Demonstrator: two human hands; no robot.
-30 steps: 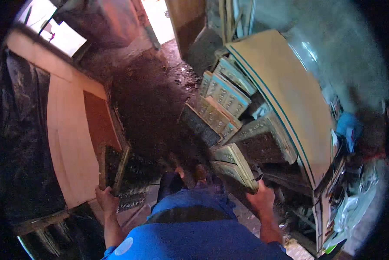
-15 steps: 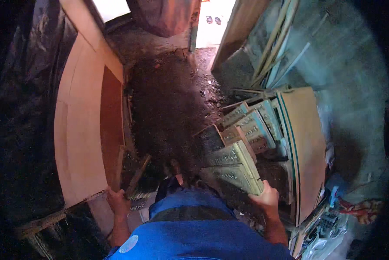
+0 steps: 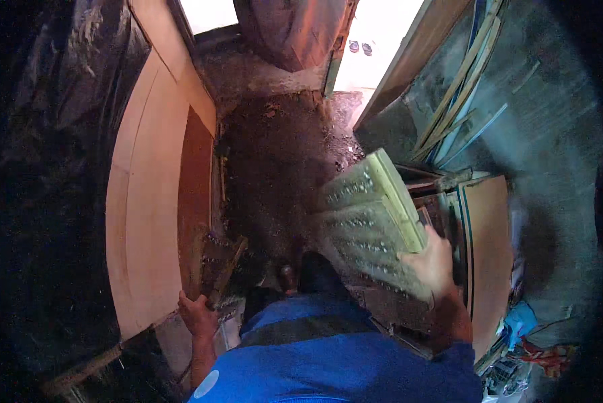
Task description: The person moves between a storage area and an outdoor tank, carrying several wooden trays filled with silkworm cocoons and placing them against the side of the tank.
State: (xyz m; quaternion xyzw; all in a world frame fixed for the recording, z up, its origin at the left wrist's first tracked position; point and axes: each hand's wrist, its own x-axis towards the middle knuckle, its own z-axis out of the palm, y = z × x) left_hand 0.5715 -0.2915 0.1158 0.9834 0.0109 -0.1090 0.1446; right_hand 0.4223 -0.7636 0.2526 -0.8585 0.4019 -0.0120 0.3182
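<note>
My right hand (image 3: 430,263) grips the thick pale edge of a flat wood-edged panel (image 3: 355,225) whose face carries rows of whitish specks. The panel is tilted and reaches out over the dark floor in front of my right leg. Lower left, my left hand (image 3: 197,314) is closed round the near end of a darker wood-framed panel (image 3: 215,269), which hangs beside my left leg and shows similar specks. Shadow hides part of that left panel. More panels (image 3: 436,215) stand partly hidden behind the one in my right hand.
A big wooden board (image 3: 493,248) stands upright at the right, with long strips (image 3: 459,87) leaning beyond it. Along the left runs a light wooden panel wall (image 3: 140,201). Ahead is a bright doorway (image 3: 375,40) with sandals (image 3: 360,48). Bags and clutter (image 3: 520,326) lie lower right.
My right hand has raised its panel up and away from the stack, and it now covers the panels behind. My left hand keeps its hold. The whole view has shifted slightly.
</note>
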